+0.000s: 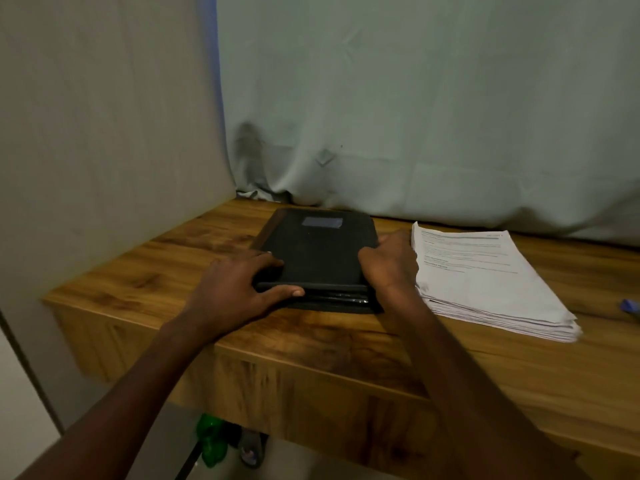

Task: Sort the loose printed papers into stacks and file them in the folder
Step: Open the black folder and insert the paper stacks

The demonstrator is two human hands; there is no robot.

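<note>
Here one black folder (320, 258) lies closed on the counter (346, 344), contents hidden; left hand (230, 289) and right hand (389, 263) each clasp its near corners; one paper stack (485, 282) sits just beside.

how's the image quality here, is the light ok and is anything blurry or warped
Head view: dim, flat indoor light with a greenish cast; the black folder shows little surface detail. Print on the paper stack is soft and unreadable. The blue object at the right edge is smeared. Wide-angle bending shows in the desk edge and forearms. A faint sheen lies on the wood below the folder.
</note>
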